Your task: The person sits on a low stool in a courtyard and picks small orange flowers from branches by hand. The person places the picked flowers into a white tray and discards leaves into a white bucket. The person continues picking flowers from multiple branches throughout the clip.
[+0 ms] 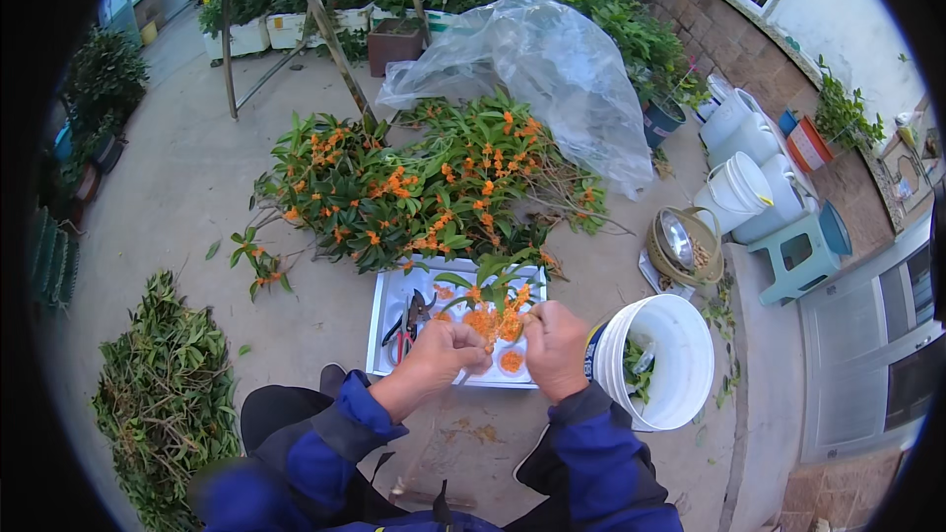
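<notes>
Both my hands are over a white tray (384, 295) on the ground. A leafy sprig with orange blossom clusters (523, 294) is between them, its leaves pointing away from me. My left hand (441, 355) has thumb and forefinger pinched at the blossoms on the near left side. At the right side of the cluster, my right hand (556, 343) has its fingers closed on the sprig. Loose orange blossoms (511, 361) lie in round hollows of the tray. Pruning shears (420, 309) and a red-handled cutting tool (403, 340) lie in the tray's left part.
Cut flowering branches (414, 192) are heaped beyond the tray, with clear plastic sheeting (547, 66) behind. A white bucket (684, 362) holding leaves stands at right, near a basket (709, 251) and a stool (794, 255). Stripped leafy twigs (166, 384) form a pile at left.
</notes>
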Available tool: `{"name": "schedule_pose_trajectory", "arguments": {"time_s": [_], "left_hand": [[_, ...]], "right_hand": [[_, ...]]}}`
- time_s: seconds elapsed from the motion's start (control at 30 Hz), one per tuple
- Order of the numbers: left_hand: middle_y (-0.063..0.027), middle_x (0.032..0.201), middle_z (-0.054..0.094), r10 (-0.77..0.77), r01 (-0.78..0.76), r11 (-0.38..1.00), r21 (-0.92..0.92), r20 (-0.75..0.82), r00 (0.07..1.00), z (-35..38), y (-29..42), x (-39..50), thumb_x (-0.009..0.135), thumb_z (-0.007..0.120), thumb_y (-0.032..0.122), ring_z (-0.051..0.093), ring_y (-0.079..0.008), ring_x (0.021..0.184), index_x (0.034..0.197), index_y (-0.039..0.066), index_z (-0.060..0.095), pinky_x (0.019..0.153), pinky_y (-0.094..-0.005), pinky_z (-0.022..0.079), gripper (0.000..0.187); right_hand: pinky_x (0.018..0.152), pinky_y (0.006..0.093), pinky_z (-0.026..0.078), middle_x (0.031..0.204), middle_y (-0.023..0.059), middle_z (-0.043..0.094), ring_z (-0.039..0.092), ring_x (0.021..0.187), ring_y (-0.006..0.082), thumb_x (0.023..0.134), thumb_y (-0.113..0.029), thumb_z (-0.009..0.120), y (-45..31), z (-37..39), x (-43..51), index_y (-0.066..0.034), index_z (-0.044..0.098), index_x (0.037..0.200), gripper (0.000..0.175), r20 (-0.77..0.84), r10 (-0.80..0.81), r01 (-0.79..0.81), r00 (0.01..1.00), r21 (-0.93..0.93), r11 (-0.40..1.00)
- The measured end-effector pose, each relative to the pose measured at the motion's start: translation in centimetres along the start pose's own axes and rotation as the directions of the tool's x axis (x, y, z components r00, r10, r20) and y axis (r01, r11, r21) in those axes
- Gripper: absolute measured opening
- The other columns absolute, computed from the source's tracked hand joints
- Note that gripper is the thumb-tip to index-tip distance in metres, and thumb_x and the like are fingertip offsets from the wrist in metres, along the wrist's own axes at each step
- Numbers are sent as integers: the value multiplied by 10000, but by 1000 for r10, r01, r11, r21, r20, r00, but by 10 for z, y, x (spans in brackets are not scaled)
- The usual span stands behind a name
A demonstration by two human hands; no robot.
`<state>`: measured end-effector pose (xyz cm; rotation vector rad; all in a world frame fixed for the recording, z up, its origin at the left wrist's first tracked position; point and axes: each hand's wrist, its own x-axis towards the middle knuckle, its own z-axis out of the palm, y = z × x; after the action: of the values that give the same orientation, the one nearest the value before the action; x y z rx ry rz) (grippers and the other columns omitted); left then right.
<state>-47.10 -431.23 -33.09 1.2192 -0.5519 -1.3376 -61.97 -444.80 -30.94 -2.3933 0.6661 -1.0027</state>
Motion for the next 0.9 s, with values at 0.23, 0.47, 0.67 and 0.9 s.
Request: {"name": "schedule_pose_trajectory", "arguments": {"time_s": [0.23, 0.47, 0.67, 0.9], "left_hand": [[-52, 862, 689, -76, 76, 995, -59, 6, 997, 2, 6, 2, 953, 664, 93, 644, -108, 749, 1028, -9, 665, 658, -267, 538, 127], [-50, 862, 676, -26, 29, 996, -90, 32, 999, 4, 5, 4, 977, 627, 79, 635, -110, 736, 1036, -17, 662, 637, -251, 526, 118], [-42, 827, 676, -2, 1, 999, -40, -18, 1000, 7, 4, 3, 965, 651, 69, 611, -83, 660, 976, 5, 670, 528, -227, 519, 68], [-16, 808, 677, -3, 3, 995, 102, -5, 1000, 5, 9, -2, 963, 634, 124, 585, -65, 653, 989, -1, 698, 548, -219, 462, 143]], "right_hand": [[555, 323, 429, 761, 56, 552, 492, 616, 129, 932, -88, 625, -8, -27, 9, -16, 615, 917, 74, 689, 521, -719, 504, 669, -188], [576, 357, 422, 758, 58, 548, 492, 634, 143, 933, -77, 612, -13, -30, 3, -15, 610, 928, 63, 704, 494, -658, 511, 689, -302], [572, 398, 465, 698, 102, 603, 579, 600, 254, 900, -47, 632, -5, -17, -2, -7, 617, 832, 80, 122, 554, -539, 824, 473, 697], [580, 438, 475, 710, 165, 609, 605, 624, 335, 876, -65, 640, 2, -3, -5, -5, 624, 849, 68, -123, 147, -158, 981, -82, 984]]}}
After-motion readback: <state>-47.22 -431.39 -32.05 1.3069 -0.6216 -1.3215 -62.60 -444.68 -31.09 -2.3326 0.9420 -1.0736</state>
